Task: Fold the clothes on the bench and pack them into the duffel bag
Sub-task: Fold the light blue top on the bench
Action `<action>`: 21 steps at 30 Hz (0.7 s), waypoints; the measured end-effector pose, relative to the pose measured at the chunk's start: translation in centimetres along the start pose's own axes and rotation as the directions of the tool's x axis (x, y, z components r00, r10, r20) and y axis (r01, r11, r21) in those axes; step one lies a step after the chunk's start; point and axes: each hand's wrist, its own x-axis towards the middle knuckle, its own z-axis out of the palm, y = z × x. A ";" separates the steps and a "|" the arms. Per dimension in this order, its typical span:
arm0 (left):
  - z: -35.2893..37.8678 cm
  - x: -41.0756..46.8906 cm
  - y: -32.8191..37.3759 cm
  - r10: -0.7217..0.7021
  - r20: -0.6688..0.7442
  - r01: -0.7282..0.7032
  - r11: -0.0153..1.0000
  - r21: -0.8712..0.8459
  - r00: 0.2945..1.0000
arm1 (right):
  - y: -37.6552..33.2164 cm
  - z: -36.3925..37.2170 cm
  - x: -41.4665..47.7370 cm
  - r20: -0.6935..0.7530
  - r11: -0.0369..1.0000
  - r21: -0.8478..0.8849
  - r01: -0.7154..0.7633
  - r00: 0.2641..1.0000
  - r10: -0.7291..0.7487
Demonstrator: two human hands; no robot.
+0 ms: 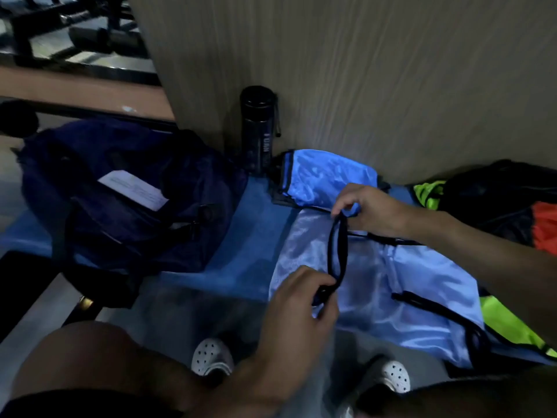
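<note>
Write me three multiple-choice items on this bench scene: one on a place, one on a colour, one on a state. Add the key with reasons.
1. Where does the black bottle stand?
A. on the floor by the shoes
B. upright against the wall, between the duffel bag and the folded blue garment
C. lying on its side

2. What colour is the trim on the light blue vest?
A. white
B. red
C. black

3. What are the hands doing?
A. the left hand and the right hand both pinch the trim
B. both lie flat
C. both hang idle

Key: 1 B, it stands at the wall panel between those two; 2 C, dark edging runs round the openings; 3 A, fingers of each hand close on the black loop.
</note>
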 end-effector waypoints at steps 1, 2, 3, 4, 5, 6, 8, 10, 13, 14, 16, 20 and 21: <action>1.3 0.0 0.0 0.015 0.043 -0.016 1.000 0.027 0.999 | 1.0 0.0 -0.9 -0.005 1.000 -0.013 -0.007 1.000 0.006; 2.5 0.0 0.1 0.019 0.079 -0.023 0.998 0.053 0.997 | 1.9 0.0 -1.7 -0.014 0.999 -0.030 -0.014 1.000 0.013; 3.6 0.0 0.2 0.017 0.107 -0.025 0.997 0.076 0.994 | 2.6 0.0 -2.5 -0.030 0.999 -0.048 -0.015 0.999 0.014; 4.6 0.0 0.4 0.016 0.132 -0.028 0.995 0.093 0.991 | 3.2 0.0 -3.2 -0.049 0.998 -0.069 -0.012 0.999 0.008; 5.4 0.0 0.6 0.014 0.161 -0.032 0.993 0.111 0.987 | 3.8 0.0 -3.8 -0.065 0.996 -0.090 -0.002 0.998 -0.004; 6.0 0.1 0.8 0.009 0.198 -0.036 0.990 0.133 0.980 | 4.3 0.1 -4.3 -0.068 0.993 -0.120 0.001 0.998 -0.009; 6.7 0.3 0.9 0.014 0.254 -0.067 0.977 0.204 0.967 | 5.2 0.5 -5.3 -0.052 0.979 -0.203 -0.015 0.999 0.005; 7.2 0.8 0.1 0.050 0.274 -0.146 0.928 0.343 0.960 | 5.7 1.1 -6.2 -0.058 0.957 -0.286 -0.040 0.998 0.024; 7.7 1.5 -1.7 0.082 0.390 -0.297 0.793 0.532 0.917 | 5.5 1.7 -7.2 -0.095 0.939 -0.334 -0.086 0.994 0.057; 7.8 1.7 -2.1 0.069 0.444 -0.334 0.764 0.552 0.893 | 5.4 1.8 -7.5 -0.095 0.931 -0.354 -0.094 0.993 0.064; 8.1 1.9 -2.7 0.040 0.531 -0.397 0.713 0.578 0.846 | 5.6 2.0 -7.9 -0.104 0.916 -0.390 -0.094 0.993 0.057; 8.6 2.2 -3.0 -0.018 0.611 -0.442 0.673 0.593 0.792 | 5.8 2.7 -9.4 -0.200 0.947 -0.271 -0.174 0.972 0.121; 8.7 2.4 -2.9 -0.023 0.623 -0.454 0.665 0.594 0.782 | 5.8 2.8 -10.1 -0.229 0.952 -0.230 -0.202 0.962 0.148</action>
